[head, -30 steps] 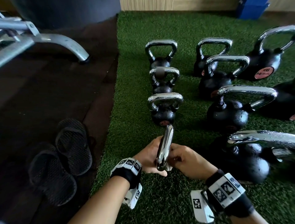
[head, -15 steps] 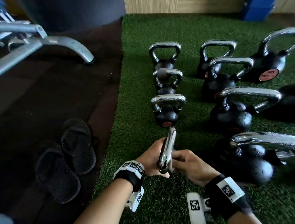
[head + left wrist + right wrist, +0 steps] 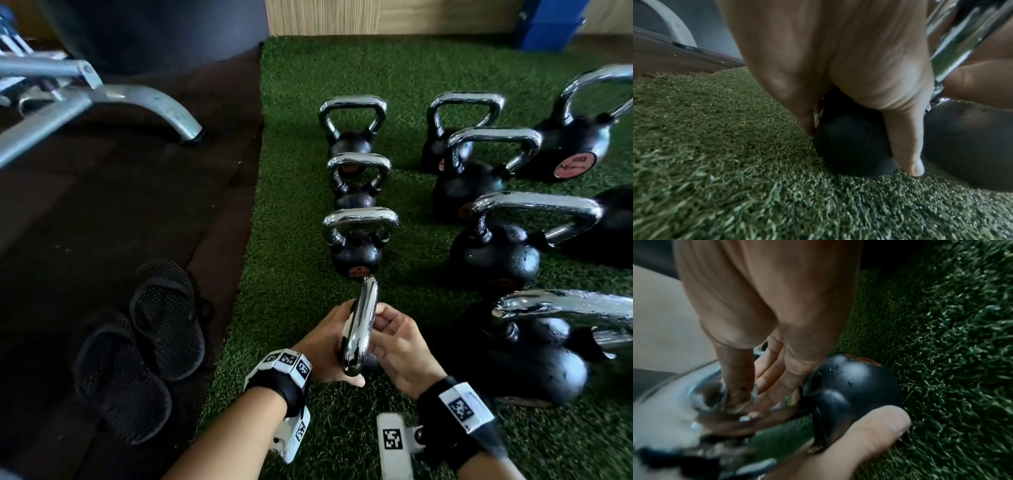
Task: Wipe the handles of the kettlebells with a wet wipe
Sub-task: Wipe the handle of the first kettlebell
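Your left hand (image 3: 329,346) wraps around the black ball of the nearest kettlebell (image 3: 851,139), which sits on the green grass mat (image 3: 294,308) close to you. Its shiny handle (image 3: 361,325) stands edge-on between your two hands. Your right hand (image 3: 397,346) curls its fingers against that handle from the right side. You cannot see a wipe in it. More kettlebells (image 3: 356,240) stand in rows farther away and to the right. Two black sandals (image 3: 137,349) lie on the dark floor to the left.
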